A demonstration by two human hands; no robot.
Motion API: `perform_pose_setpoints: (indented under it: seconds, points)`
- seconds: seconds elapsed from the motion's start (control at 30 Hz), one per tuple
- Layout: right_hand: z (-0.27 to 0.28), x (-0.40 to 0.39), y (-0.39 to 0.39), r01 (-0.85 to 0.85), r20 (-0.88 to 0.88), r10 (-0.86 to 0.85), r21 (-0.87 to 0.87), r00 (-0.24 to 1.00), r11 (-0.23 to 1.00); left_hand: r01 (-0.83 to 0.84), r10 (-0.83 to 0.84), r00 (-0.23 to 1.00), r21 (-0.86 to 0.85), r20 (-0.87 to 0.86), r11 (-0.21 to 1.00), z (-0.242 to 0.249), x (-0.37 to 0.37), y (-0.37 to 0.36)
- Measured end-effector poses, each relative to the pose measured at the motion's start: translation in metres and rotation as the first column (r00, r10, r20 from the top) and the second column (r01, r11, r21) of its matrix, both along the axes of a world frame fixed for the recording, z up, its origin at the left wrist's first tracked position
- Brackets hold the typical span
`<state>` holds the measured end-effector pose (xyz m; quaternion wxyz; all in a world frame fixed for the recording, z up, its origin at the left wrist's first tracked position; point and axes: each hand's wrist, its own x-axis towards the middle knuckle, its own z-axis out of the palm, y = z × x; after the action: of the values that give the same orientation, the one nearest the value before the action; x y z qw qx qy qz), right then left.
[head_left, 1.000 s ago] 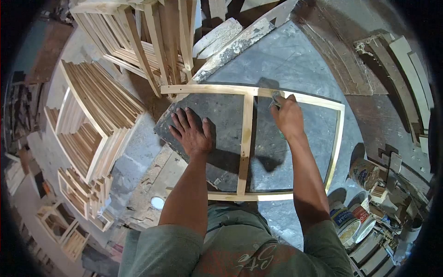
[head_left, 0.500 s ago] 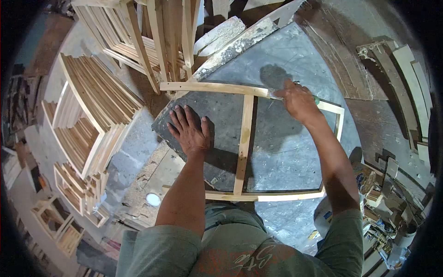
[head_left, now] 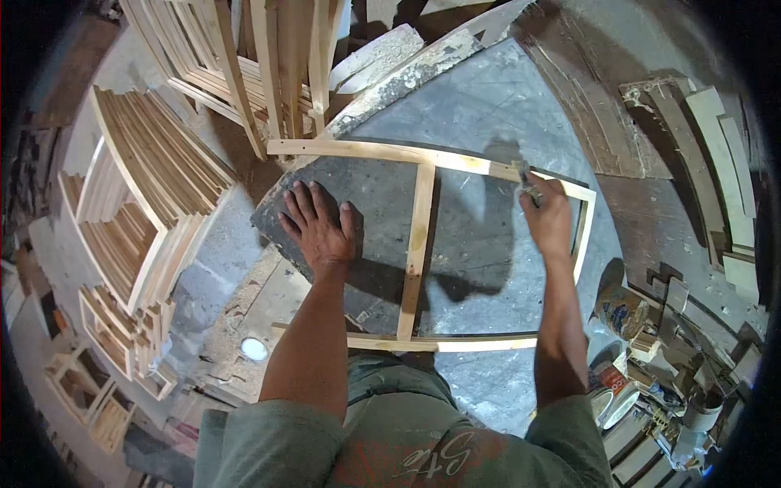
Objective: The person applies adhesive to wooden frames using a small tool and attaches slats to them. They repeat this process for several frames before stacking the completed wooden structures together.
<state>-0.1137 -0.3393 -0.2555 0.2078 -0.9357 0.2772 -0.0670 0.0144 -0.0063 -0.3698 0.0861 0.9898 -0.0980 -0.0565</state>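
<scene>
A pale wooden frame (head_left: 416, 236) with a crossbar lies on the grey work surface (head_left: 472, 98), its long rails running left to right. My left hand (head_left: 321, 236) rests flat with fingers spread on the dark board (head_left: 374, 195) inside the frame's left part, apart from the wood. At the far rail, near its right end, my right hand (head_left: 547, 220) is closed around a small putty knife (head_left: 521, 172). The knife is partly hidden by my fingers; its tip is at the rail. A light patch shows on the wood just left of it.
Stacked curved wooden frames (head_left: 154, 163) stand at left, with upright wooden pieces (head_left: 281, 73) behind. A whitish block (head_left: 378, 57) lies at the back. Curved boards (head_left: 691, 154) are at far right; tins (head_left: 622, 403) and wood scraps crowd the lower right.
My right hand has moved right along the far rail and turned, its fingers now pointing away from me. My left hand stays spread on the dark board. The view has shifted slightly.
</scene>
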Motion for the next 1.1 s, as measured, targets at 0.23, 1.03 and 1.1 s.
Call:
perform_pose_setpoints:
  seconds: [0.23, 1.03, 1.1]
  points:
    - [-0.037, -0.005, 0.034, 0.222, 0.038, -0.223, 0.016, 0.974, 0.975, 0.005, -0.005, 1.0, 0.006, 0.021, 1.0, -0.002, 0.0, -0.001]
    - [-0.013, 0.017, 0.012, 0.126, -0.245, -0.106, 0.065, 0.964, 0.99, 0.0, -0.001, 1.0, 0.044, 0.025, 0.999, -0.004, 0.0, -0.001]
    - [-0.017, 0.017, 0.014, 0.131, -0.216, -0.119, 0.044, 0.969, 0.99, -0.002, 0.001, 1.0, 0.045, 0.011, 0.999, -0.002, 0.002, -0.002]
